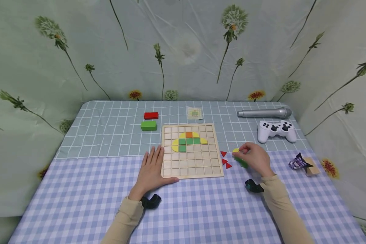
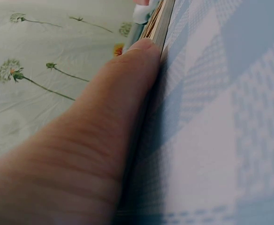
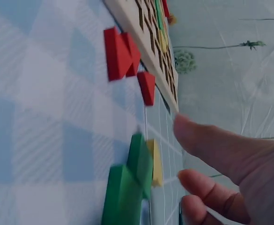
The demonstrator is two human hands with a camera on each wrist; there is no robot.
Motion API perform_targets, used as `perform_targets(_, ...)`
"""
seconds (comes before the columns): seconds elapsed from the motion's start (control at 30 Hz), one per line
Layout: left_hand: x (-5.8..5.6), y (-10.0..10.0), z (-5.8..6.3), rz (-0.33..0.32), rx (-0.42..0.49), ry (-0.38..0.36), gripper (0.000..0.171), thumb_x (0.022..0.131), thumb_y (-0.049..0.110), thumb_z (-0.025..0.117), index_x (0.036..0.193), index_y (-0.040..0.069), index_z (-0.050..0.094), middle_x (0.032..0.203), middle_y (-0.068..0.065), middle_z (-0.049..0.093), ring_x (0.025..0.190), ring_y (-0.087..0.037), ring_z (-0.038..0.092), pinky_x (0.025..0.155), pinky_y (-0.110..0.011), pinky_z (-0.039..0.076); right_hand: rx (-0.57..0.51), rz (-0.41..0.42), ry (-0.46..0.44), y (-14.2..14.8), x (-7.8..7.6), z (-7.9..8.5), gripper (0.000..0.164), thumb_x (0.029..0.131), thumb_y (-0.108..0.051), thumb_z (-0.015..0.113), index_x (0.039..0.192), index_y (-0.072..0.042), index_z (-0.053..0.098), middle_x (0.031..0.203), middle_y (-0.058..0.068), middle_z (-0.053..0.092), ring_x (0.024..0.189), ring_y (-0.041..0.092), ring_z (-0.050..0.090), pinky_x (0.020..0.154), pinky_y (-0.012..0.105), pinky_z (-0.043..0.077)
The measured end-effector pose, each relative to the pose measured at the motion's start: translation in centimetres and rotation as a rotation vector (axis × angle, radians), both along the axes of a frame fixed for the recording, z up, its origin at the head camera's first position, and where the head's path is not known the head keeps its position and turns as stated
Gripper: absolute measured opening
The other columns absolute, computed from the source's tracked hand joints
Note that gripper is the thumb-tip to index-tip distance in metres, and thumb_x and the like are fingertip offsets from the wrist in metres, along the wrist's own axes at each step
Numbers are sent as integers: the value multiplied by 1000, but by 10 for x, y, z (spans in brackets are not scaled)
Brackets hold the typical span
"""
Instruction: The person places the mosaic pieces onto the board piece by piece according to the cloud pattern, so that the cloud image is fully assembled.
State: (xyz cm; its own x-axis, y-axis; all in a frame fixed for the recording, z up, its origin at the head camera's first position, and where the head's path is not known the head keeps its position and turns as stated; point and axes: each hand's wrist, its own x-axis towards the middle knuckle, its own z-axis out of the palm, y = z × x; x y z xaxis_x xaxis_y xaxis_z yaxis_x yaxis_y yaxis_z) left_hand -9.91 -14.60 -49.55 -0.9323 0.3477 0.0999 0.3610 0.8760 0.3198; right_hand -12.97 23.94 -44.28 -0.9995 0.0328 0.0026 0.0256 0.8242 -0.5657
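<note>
My left hand (image 1: 150,169) lies flat along the left side of a wooden grid board (image 1: 198,166), fingers straight, thumb stretched along its front edge. In the left wrist view the thumb (image 2: 122,79) touches that edge. Green squares (image 1: 189,141), an orange square (image 1: 189,135) and yellow rounded pieces (image 1: 175,145) sit in the grid. To the right of the board my right hand (image 1: 256,159) hovers over green pieces (image 3: 125,192) and a yellow piece (image 3: 154,161). Its thumb and fingers are apart, with nothing visible between them. Red triangular pieces (image 1: 224,154) lie between board and hand.
Left of the board's back corner are a red block (image 1: 151,115) and a green block (image 1: 148,126). A pattern card (image 1: 195,113) lies behind it. At the right are a silver microphone (image 1: 262,113), a white game controller (image 1: 276,131) and a purple-black item (image 1: 299,162) by a wooden block (image 1: 311,166).
</note>
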Motion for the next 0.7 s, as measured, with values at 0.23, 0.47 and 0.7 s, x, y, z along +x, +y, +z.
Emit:
perform_targets(0.23, 0, 0, -1, 1, -4, -1, 124, 67, 81, 57, 152, 2, 12, 157, -13, 10, 143, -28, 0, 113, -45, -1, 53, 22, -80, 8, 7, -5, 38, 75, -40, 79, 91, -8, 67, 78, 1, 56, 65, 17, 47, 54, 31, 34)
perform_targets(0.47, 1, 0, 0, 4, -6, -4, 124, 66, 81, 57, 152, 3, 12, 157, -13, 10, 143, -28, 0, 113, -45, -1, 54, 5, -100, 5, 9, -8, 34, 75, -38, 79, 87, -8, 65, 78, 2, 57, 65, 18, 48, 53, 31, 34)
perform_targets(0.7, 0, 1, 0, 1, -6, 6, 124, 67, 82, 55, 152, 3, 13, 157, -13, 11, 143, -29, 2, 113, -46, 0, 22, -12, -63, -2, 12, -6, 30, 74, -31, 81, 82, -10, 61, 77, 2, 61, 66, 19, 51, 54, 31, 34)
